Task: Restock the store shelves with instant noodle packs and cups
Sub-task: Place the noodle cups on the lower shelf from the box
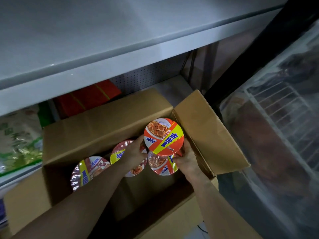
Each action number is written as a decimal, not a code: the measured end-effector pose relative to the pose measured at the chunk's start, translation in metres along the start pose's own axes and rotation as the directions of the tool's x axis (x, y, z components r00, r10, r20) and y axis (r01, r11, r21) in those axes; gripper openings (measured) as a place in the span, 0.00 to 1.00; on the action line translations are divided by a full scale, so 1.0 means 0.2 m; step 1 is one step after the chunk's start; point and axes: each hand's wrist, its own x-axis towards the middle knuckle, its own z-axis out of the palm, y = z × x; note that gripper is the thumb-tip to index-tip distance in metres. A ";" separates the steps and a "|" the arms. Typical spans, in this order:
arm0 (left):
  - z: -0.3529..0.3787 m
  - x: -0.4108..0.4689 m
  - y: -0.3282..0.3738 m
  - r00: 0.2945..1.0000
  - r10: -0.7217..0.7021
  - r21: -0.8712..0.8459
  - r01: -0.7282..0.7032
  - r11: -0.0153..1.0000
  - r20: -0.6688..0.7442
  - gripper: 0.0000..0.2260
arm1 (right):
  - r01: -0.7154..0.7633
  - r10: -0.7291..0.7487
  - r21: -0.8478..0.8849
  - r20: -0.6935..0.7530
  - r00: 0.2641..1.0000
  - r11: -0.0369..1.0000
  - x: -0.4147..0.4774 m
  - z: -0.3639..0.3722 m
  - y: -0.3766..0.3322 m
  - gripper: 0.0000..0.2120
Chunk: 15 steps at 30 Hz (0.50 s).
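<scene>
An orange noodle cup [163, 136] with a yellow band on its lid is held above an open cardboard box [103, 121]. My left hand [134, 151] grips its left side and my right hand [187, 158] grips its lower right side. Three more noodle cups stay in the box: one below the held cup [162, 167], one under my left hand [119, 152], and one further left [86, 171]. The bodies of the cups are hidden in the dark box.
A grey shelf board [103, 54] runs overhead across the top. Behind the box lie red packs [89, 99], with green-and-white bags [19, 138] at left. The box's right flap [207, 131] stands open. At right is a glass-fronted cabinet with a wire rack [279, 107].
</scene>
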 end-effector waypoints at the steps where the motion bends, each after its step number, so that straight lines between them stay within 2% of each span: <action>1: 0.00 -0.01 0.00 1.000 0.005 -0.023 -0.005 1.000 -0.003 0.32 | 0.005 -0.005 0.007 0.009 1.000 1.000 -0.01 0.00 0.00 0.36; 5: -0.01 -0.08 0.00 1.000 0.022 -0.119 -0.023 0.993 -0.011 0.32 | 0.016 -0.018 0.076 0.026 0.999 0.997 -0.07 -0.03 -0.02 0.34; 8: -0.03 -0.18 0.06 0.999 0.022 -0.130 -0.028 0.991 -0.046 0.30 | 0.041 -0.044 0.147 0.018 0.999 0.988 -0.17 -0.05 -0.07 0.32; 11: -0.09 -0.30 0.11 0.993 0.039 -0.133 -0.054 0.990 -0.110 0.30 | 0.063 -0.071 0.164 0.044 0.996 0.985 -0.32 -0.07 -0.13 0.29; 15: -0.21 -0.54 0.16 0.989 0.066 -0.234 -0.096 0.967 -0.131 0.32 | 0.090 -0.108 0.188 0.090 0.990 0.978 -0.55 -0.10 -0.20 0.27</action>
